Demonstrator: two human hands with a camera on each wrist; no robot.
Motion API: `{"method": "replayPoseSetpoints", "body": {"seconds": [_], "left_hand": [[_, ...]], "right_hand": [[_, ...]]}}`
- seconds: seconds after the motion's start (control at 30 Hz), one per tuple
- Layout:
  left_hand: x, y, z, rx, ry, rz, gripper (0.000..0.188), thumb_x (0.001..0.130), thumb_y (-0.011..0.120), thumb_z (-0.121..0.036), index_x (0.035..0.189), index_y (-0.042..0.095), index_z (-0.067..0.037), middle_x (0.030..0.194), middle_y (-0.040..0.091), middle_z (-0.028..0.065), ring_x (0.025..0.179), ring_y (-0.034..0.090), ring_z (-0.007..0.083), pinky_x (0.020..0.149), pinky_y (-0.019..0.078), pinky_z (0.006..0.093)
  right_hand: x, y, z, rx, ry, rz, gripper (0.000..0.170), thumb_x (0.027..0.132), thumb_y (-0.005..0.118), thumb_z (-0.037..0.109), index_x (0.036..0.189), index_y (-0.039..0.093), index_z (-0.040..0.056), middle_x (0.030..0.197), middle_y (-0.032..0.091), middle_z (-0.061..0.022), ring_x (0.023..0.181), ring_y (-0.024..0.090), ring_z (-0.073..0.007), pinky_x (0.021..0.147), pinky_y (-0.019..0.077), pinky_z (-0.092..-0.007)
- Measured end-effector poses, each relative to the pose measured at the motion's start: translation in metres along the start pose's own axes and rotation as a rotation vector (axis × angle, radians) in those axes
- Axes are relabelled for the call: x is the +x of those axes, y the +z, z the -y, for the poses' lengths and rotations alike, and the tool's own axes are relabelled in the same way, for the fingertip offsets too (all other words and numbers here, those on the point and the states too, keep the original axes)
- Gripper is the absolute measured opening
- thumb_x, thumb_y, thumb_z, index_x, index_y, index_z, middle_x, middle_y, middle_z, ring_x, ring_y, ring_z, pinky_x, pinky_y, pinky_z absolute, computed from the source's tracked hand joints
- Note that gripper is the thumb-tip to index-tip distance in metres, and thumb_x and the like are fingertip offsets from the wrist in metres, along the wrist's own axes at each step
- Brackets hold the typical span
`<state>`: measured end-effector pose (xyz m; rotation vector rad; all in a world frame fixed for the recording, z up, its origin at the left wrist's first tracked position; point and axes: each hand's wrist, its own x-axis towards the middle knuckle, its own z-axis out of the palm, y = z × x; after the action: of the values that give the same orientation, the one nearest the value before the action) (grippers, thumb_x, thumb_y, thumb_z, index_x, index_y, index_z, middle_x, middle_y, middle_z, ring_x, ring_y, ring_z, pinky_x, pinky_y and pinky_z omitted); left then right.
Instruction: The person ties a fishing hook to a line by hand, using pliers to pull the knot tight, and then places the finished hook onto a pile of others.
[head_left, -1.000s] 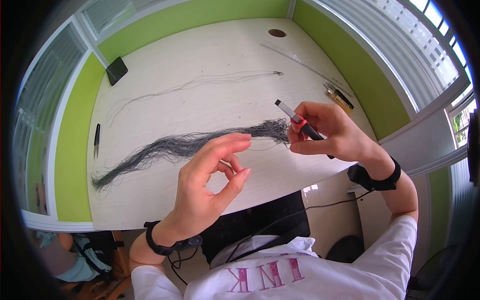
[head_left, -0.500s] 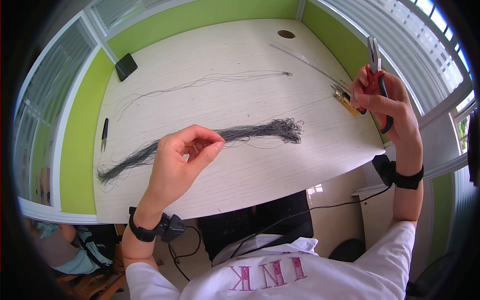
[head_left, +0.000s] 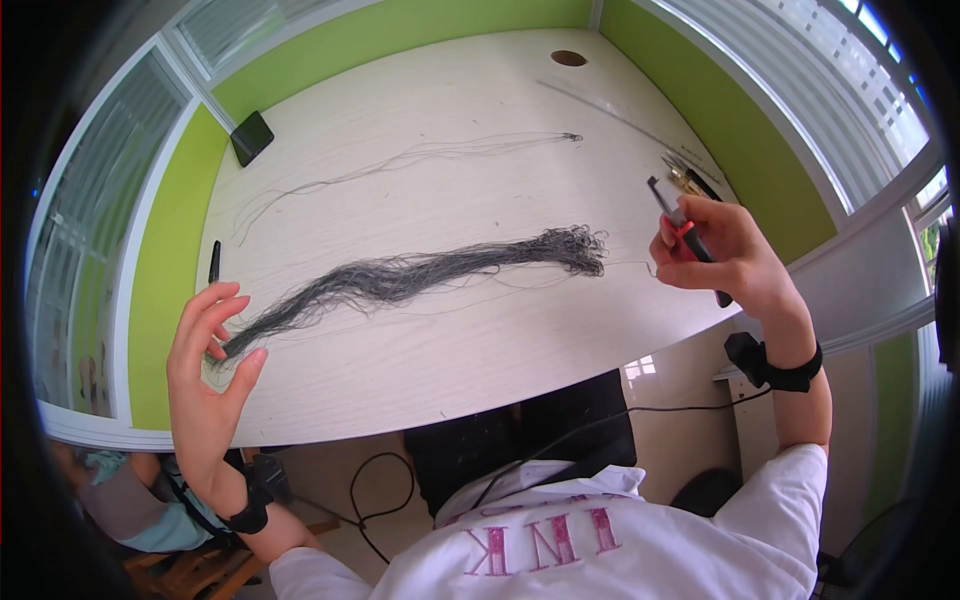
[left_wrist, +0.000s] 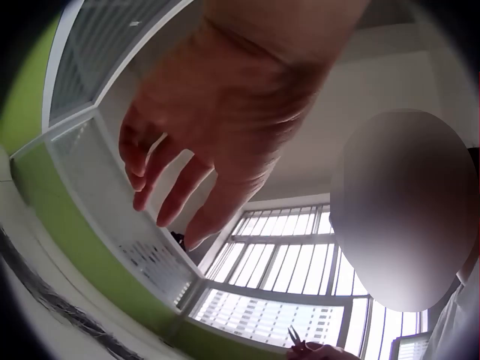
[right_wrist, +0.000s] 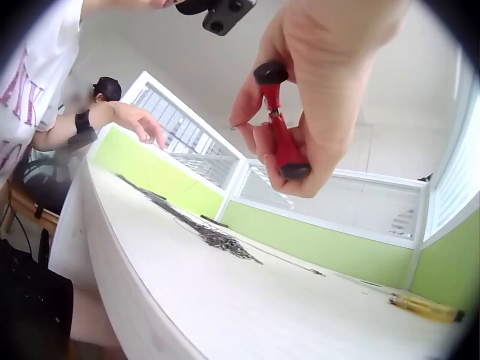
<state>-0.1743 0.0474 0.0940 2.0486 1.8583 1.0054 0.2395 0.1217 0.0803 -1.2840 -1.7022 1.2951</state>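
A long bundle of thin dark wires lies across the table, its right end a mass of small loops. My left hand is over the bundle's left end, thumb and fingers apart and relaxed; the left wrist view shows the same loose fingers. My right hand grips red-and-black pliers, jaws pointing up and left. In the right wrist view the red handles lie inside the curled fingers. A single wire with a bent end runs from the looped end to the right thumb.
A thinner strand of wires lies farther back. Black-handled snips are at the left, a black box-like object behind them. A clear ruler and a yellow-handled tool lie at the right. Green partitions edge the table.
My left hand has moved from the bundle's middle to its left end, its fingers parting from a pinch. My right hand swung up and right with the pliers, then came back lower.
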Motion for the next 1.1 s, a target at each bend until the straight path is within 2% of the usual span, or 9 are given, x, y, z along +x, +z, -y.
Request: {"method": "replayPoseSetpoints", "body": {"seconds": [0.03, 0.2, 0.37, 0.53, 0.6, 0.63, 0.8, 0.9, 1.1], "left_hand": [[0.000, 0.009, -0.008, 0.137, 0.193, -0.094, 0.019, 0.079, 0.065, -0.003, 0.098, 0.063, -0.002, 0.101, 0.064, 0.0087, 0.087, 0.056, 0.0144, 0.072, 0.0416, 0.0260], [0.000, 0.094, -0.040, -0.587, 0.227, 0.208, 0.015, 0.086, 0.063, -0.008, 0.099, 0.065, -0.001, 0.103, 0.066, 0.0099, 0.101, 0.060, 0.0199, 0.092, 0.0438, 0.0319], [-0.005, 0.133, -0.060, -1.000, -0.084, 0.454, 0.020, 0.095, 0.057, -0.016, 0.101, 0.063, 0.002, 0.096, 0.066, 0.0097, 0.093, 0.062, 0.0153, 0.085, 0.0464, 0.0293], [-0.006, 0.136, -0.054, -0.961, -0.114, 0.512, 0.021, 0.097, 0.055, -0.016, 0.100, 0.062, 0.004, 0.091, 0.063, 0.0069, 0.085, 0.058, 0.0126, 0.079, 0.0455, 0.0276], [-0.005, 0.144, -0.048, -0.649, 0.247, 0.257, 0.020, 0.096, 0.056, -0.015, 0.094, 0.061, 0.004, 0.092, 0.060, 0.0055, 0.083, 0.054, 0.0118, 0.076, 0.0433, 0.0259], [-0.004, 0.142, -0.048, -0.648, 0.247, 0.259, 0.020, 0.096, 0.056, -0.015, 0.094, 0.061, 0.004, 0.092, 0.060, 0.0055, 0.083, 0.054, 0.0118, 0.076, 0.0433, 0.0259], [-0.008, 0.139, -0.051, -1.099, -0.008, 0.534, 0.019, 0.096, 0.056, -0.016, 0.091, 0.058, 0.002, 0.088, 0.057, 0.0035, 0.081, 0.051, 0.0090, 0.071, 0.0401, 0.0229], [-0.010, 0.136, -0.049, -1.098, -0.228, 0.604, 0.018, 0.097, 0.056, -0.016, 0.094, 0.058, 0.001, 0.082, 0.057, 0.0004, 0.075, 0.050, 0.0055, 0.067, 0.0389, 0.0197], [-0.016, 0.139, -0.055, -0.970, -0.187, 0.485, 0.015, 0.094, 0.060, -0.012, 0.101, 0.059, 0.002, 0.076, 0.057, -0.0033, 0.068, 0.047, 0.0005, 0.060, 0.0361, 0.0162]], "right_hand": [[0.002, 0.009, 0.001, 0.006, 0.022, 0.086, 0.025, 0.068, 0.073, 0.004, 0.085, 0.056, 0.0026, 0.078, 0.060, -0.0040, 0.076, 0.056, -0.0128, 0.075, 0.0430, -0.0257], [0.020, 0.054, 0.006, -0.022, -0.119, 0.384, 0.020, 0.076, 0.072, 0.001, 0.089, 0.058, -0.0015, 0.082, 0.063, -0.0036, 0.078, 0.057, -0.0099, 0.073, 0.0436, -0.0240], [0.028, 0.068, 0.019, -0.085, -0.209, 0.422, 0.020, 0.075, 0.073, 0.004, 0.088, 0.059, -0.0012, 0.078, 0.063, -0.0022, 0.074, 0.055, -0.0076, 0.067, 0.0416, -0.0226], [0.034, 0.070, 0.013, -0.076, -0.268, 0.442, 0.023, 0.077, 0.069, 0.009, 0.092, 0.059, -0.0052, 0.078, 0.065, -0.0080, 0.072, 0.057, -0.0116, 0.066, 0.0455, -0.0264], [0.035, 0.070, 0.014, -0.060, -0.271, 0.447, 0.023, 0.077, 0.069, 0.009, 0.092, 0.059, -0.0053, 0.078, 0.066, -0.0084, 0.072, 0.057, -0.0117, 0.066, 0.0457, -0.0263], [0.035, 0.069, 0.014, -0.050, -0.274, 0.452, 0.023, 0.077, 0.069, 0.009, 0.092, 0.059, -0.0054, 0.078, 0.066, -0.0089, 0.072, 0.057, -0.0118, 0.066, 0.0459, -0.0263], [0.035, 0.070, 0.015, -0.064, -0.265, 0.445, 0.024, 0.076, 0.069, 0.009, 0.092, 0.059, -0.0058, 0.078, 0.066, -0.0095, 0.071, 0.057, -0.0123, 0.066, 0.0461, -0.0265], [0.034, 0.072, 0.013, -0.088, -0.263, 0.436, 0.025, 0.075, 0.069, 0.009, 0.092, 0.059, -0.0063, 0.076, 0.065, -0.0096, 0.070, 0.057, -0.0132, 0.065, 0.0460, -0.0268], [0.032, 0.073, 0.016, -0.176, -0.304, 0.405, 0.026, 0.073, 0.069, 0.008, 0.091, 0.058, -0.0073, 0.074, 0.064, -0.0127, 0.067, 0.058, -0.0174, 0.064, 0.0467, -0.0284]]}}
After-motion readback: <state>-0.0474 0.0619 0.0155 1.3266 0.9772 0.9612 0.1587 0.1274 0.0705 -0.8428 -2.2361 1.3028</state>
